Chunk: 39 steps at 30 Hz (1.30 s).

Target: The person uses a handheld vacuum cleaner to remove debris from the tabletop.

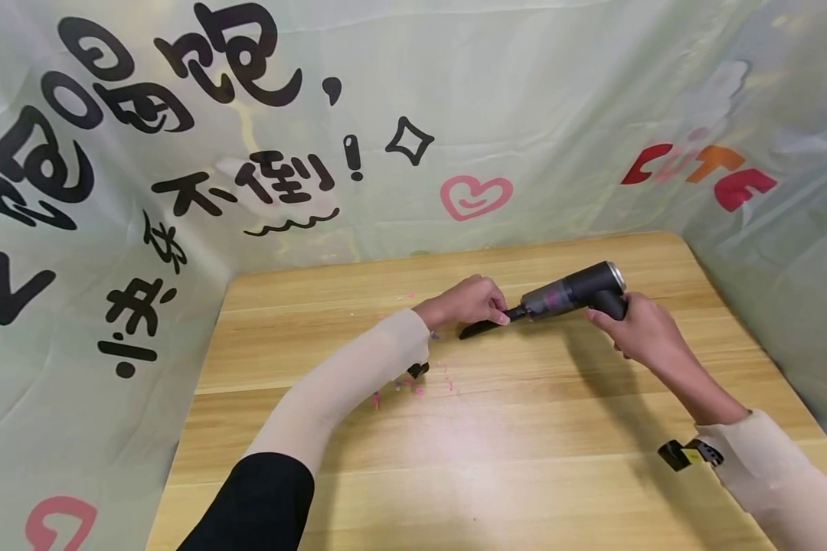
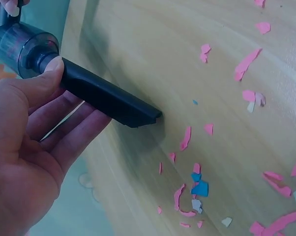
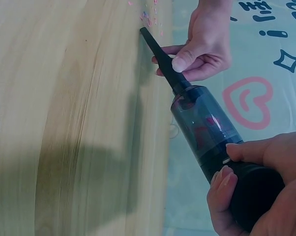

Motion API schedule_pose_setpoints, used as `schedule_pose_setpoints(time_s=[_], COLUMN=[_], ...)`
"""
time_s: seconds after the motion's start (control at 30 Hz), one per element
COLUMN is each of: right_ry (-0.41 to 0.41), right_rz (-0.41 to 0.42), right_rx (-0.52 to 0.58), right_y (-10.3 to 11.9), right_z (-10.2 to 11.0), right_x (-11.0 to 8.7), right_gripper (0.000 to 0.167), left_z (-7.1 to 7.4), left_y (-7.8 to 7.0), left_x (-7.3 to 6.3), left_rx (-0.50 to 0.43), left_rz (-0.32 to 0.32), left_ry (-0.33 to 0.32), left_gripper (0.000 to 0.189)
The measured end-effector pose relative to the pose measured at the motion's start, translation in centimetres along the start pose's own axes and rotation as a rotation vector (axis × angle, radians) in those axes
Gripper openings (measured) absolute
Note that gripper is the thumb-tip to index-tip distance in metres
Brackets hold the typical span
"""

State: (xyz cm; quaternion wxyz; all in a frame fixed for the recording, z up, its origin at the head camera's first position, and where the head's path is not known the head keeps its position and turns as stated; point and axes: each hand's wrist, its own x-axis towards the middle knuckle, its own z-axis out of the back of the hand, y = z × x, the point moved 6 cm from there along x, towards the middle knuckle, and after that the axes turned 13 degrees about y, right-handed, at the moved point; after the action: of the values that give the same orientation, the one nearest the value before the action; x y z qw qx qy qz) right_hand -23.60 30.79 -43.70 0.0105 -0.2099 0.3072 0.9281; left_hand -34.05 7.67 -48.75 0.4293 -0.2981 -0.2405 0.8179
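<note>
A black handheld vacuum cleaner with a clear dust cup is held above the wooden table. My right hand grips its handle. Pink bits show inside the dust cup. At the front, my left hand pinches the flat crevice nozzle near its base, thumb on top and fingers beneath. The nozzle's tip points at small scraps of pink, blue and white paper scattered on the table. In the head view the left forearm hides part of the scraps.
The wooden table fills the area under both arms. Pale sheeting printed with black characters and a pink heart stands behind it and along both sides. A dark wrist camera sits by the right sleeve.
</note>
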Motion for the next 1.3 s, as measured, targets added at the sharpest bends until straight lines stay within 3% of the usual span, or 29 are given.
schedule_pose_setpoints(time_s=[0.27,0.87,1.3], right_ry=[-0.005,0.040,0.055], right_rz=[-0.004,0.014,0.021], right_rx=[-0.001,0.016,0.043], right_y=[0.2,0.9,1.3], right_z=[0.1,-0.4,-0.7], right_x=[0.5,2.1,2.6], right_gripper=[0.075,0.068,0.064], left_z=[0.3,0.7,0.9], left_y=[0.3,1.7,2.2], left_x=[0.0,-0.6,-1.2], left_rx=[0.004,0.021,0.012], left_rz=[0.010,0.058,0.060], left_ry=[-0.014,-0.018,-0.021], left_gripper=[0.017,0.018,0.018])
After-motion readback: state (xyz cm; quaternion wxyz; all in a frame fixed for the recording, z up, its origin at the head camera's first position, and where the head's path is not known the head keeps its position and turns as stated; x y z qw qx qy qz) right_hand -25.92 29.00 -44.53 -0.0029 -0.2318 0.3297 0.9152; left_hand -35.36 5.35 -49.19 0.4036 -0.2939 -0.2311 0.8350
